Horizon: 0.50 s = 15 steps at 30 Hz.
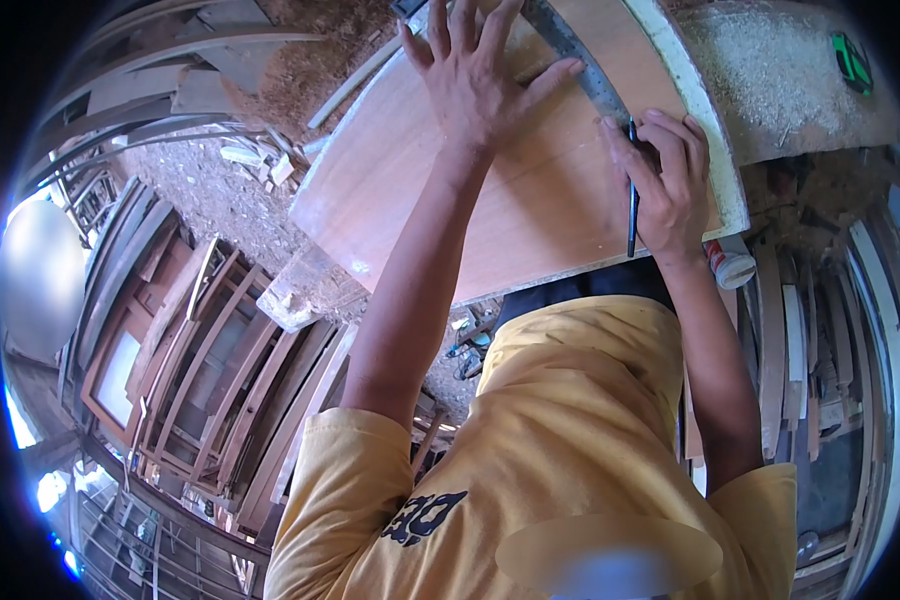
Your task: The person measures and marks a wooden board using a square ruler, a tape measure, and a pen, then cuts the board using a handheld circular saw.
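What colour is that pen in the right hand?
The pen looks dark, nearly black, in the head view.

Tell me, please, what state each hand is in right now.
Left hand: open, spread on the board, thumb over the ruler.
Right hand: closed on a dark pen.

In the upper middle of the frame lies a board point(390, 230), a ruler point(602, 92) on it. The left hand point(475, 85) spreads over the board, left of the ruler; the pen point(631, 205) is in the right hand point(668, 175), at the ruler's lower end. A container point(733, 266) sits by the board's lower right corner, wood strips point(794, 340) far right, wooden frames point(210, 375) left.
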Each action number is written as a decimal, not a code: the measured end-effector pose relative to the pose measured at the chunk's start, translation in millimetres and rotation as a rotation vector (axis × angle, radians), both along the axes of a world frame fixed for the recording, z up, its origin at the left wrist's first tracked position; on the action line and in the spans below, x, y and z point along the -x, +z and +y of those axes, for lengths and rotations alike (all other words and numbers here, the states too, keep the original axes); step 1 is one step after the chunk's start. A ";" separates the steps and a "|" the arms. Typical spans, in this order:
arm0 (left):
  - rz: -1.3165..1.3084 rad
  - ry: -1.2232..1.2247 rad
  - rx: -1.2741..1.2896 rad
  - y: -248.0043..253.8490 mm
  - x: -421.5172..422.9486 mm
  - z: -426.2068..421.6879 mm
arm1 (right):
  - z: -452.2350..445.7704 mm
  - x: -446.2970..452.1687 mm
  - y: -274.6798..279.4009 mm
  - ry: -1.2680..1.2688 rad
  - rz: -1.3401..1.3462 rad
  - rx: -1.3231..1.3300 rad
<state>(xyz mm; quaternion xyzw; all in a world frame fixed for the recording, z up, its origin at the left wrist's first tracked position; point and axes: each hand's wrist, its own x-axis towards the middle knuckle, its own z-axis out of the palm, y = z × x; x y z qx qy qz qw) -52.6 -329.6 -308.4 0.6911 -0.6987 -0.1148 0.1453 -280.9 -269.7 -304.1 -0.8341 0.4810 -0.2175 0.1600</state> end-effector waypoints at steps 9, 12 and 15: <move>0.007 -0.014 0.040 -1.4 -0.7 0.1 | -0.8 -1.0 -0.1 -0.003 0.006 0.008; 0.001 -0.013 0.046 -2.1 -1.3 0.0 | 0.1 0.2 -2.2 -0.002 0.006 0.021; -0.013 -0.010 0.051 -1.5 -1.0 0.3 | -1.3 -0.8 -0.4 0.006 0.013 0.027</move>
